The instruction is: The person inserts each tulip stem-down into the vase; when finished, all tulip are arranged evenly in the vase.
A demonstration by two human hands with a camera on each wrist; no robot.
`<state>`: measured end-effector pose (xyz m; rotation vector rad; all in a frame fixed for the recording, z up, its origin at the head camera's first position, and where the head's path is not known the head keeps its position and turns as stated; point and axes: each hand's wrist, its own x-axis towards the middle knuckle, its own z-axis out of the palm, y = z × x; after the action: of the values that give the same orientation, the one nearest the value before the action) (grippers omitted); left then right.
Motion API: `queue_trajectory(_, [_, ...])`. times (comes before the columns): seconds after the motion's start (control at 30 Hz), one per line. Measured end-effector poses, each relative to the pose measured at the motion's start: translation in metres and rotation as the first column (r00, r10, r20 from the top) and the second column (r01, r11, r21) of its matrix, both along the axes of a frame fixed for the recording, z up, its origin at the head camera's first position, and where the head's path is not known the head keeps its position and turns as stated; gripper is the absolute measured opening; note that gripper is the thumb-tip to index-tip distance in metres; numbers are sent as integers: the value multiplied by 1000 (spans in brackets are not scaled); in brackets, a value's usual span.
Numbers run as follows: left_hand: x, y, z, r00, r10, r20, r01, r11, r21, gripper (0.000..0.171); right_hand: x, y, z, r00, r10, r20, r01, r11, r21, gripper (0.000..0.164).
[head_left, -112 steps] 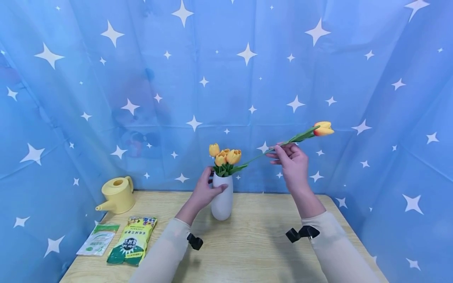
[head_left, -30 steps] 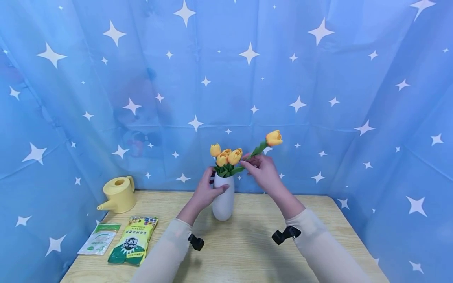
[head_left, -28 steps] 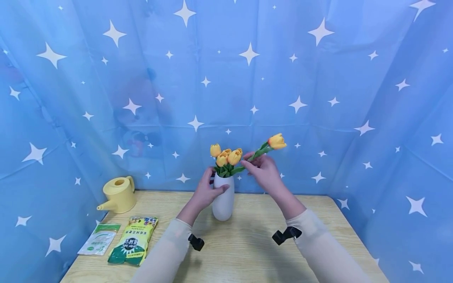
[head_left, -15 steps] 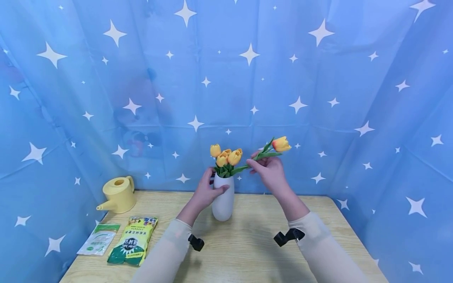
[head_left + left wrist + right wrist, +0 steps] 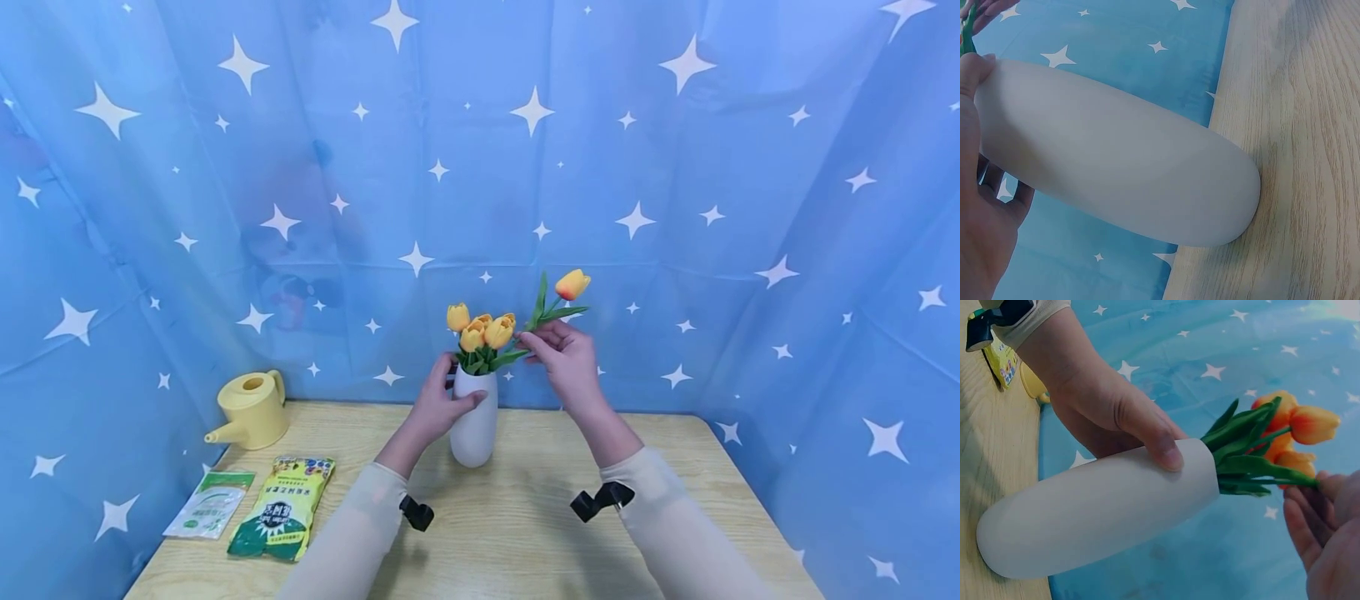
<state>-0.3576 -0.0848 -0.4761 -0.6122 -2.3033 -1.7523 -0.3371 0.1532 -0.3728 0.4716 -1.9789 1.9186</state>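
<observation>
A white vase [image 5: 474, 425] stands upright on the wooden table, holding several yellow-orange tulips [image 5: 480, 331] with green leaves. My left hand [image 5: 438, 407] grips it just below the rim, thumb across the front; the left wrist view shows the vase's smooth side [image 5: 1122, 156] and its base on the wood. Right of the bunch, my right hand [image 5: 566, 358] pinches the stem of a single tulip [image 5: 573, 284], its head leaning up and right, two leaves spread apart. In the right wrist view the right fingertips [image 5: 1325, 487] are at a leaf tip beside the vase's blooms.
At the table's left back corner stands a yellow watering can [image 5: 253, 412], spout to the left. Nearer lie a yellow-green packet [image 5: 283, 508] and a smaller white-green packet [image 5: 212, 505]. A blue star-patterned curtain [image 5: 480, 208] hangs behind and along both sides of the table.
My right hand has come left to beside the vase with the tulip. The tulip's head has swung more upright, and its leaves now spread apart. The left hand keeps its hold.
</observation>
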Motion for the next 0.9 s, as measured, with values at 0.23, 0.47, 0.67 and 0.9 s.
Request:
queue_trajectory(0.23, [1,1,1,1000,3,17,-3,1000,4,65,-3,-2,-7,999,14,30,-15,1000,22,27])
queue_trajectory(0.47, [1,1,1,1000,12,18,-12,1000,-9,67,-8,-4,-16,996,38,82,-40,999,19,23])
queue_trajectory(0.67, [1,1,0,1000,14,22,-13,1000,-12,68,-9,-4,-17,997,62,36,-64,997,46,22])
queue_trajectory(0.9, [1,1,0,1000,9,9,-9,1000,-5,69,-13,-4,-16,997,74,39,-79,985,152,20])
